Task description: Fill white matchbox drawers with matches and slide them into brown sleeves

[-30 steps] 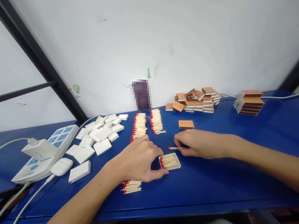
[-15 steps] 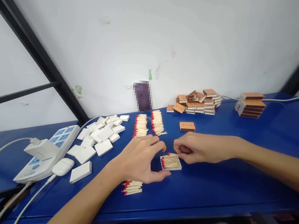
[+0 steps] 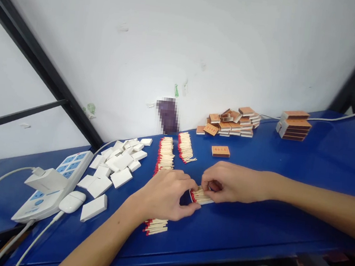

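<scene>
A small white matchbox tray (image 3: 207, 202) holding red-tipped matches (image 3: 200, 196) lies on the blue table between my hands. My left hand (image 3: 168, 194) curves around its left end, thumb at the near side and forefinger at the far side. Over the tray's right end, my right hand (image 3: 223, 183) is pinched, its fingertips down at the pale ends of the matches; those fingertips partly cover them. A long row of matches (image 3: 165, 153) passes beneath my left hand, and a shorter row (image 3: 185, 147) lies to its right. One orange matchbox sleeve (image 3: 220, 151) sits beyond my right hand.
White trays (image 3: 123, 161) are heaped on the left, beside a power strip (image 3: 76, 162) with a charger (image 3: 46, 183) and a white earbud case (image 3: 72, 202). Orange matchboxes (image 3: 235, 126) are piled against the wall; a neat stack (image 3: 294, 129) stands farther right.
My right hand has moved left and down onto the tray, bringing the match it held to the others. My left thumb and forefinger have come in closer around the tray.
</scene>
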The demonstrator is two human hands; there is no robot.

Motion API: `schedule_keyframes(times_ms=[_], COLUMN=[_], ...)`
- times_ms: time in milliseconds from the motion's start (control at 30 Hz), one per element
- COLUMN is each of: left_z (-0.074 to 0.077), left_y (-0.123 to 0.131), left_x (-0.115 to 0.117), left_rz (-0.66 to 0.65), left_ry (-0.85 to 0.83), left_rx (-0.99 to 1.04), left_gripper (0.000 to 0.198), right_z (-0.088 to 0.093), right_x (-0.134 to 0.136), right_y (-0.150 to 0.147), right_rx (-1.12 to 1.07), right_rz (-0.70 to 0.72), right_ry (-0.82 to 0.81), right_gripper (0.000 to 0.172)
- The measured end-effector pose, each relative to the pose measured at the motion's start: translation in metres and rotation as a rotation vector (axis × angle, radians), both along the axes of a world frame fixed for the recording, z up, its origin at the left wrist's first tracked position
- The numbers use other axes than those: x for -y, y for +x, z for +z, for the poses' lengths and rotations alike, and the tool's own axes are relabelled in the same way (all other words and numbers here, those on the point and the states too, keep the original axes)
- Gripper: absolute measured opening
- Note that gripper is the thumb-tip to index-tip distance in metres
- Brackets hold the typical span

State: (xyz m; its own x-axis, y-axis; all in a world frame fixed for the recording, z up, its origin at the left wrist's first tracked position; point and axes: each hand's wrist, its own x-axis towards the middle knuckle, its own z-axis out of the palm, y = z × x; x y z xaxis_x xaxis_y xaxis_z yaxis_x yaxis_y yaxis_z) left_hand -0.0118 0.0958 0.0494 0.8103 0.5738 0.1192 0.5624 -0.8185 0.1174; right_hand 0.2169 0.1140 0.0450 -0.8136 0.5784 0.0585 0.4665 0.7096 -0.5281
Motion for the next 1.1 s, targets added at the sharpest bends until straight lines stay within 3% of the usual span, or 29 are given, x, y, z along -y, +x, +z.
schedule_keyframes(times_ms=[300,700,1100], left_z=[-0.0008,-0.0006,0.0000], left_y=[-0.0026,-0.0025,-0.0015], left_x=[-0.0009,0.0001,-0.0009], left_rz=[-0.032,-0.034,-0.066], left_ry=[0.017,0.013,0.042], left_rx=[-0.015,-0.010,-0.030], left_gripper=[0.022,0.027,0.019], right_z=[-0.0022,-0.0036,-0.0068], right_x=[-0.0054,-0.0082,-0.0060], right_y=[-0.0013,-0.0003,-0.0040], right_rx=[-0.124,-0.134,-0.091], right_rz=[-0.069,-0.080,-0.118], right_ry=[-0.228,-0.253,-0.012], right_gripper=[0.021,0.019,0.007])
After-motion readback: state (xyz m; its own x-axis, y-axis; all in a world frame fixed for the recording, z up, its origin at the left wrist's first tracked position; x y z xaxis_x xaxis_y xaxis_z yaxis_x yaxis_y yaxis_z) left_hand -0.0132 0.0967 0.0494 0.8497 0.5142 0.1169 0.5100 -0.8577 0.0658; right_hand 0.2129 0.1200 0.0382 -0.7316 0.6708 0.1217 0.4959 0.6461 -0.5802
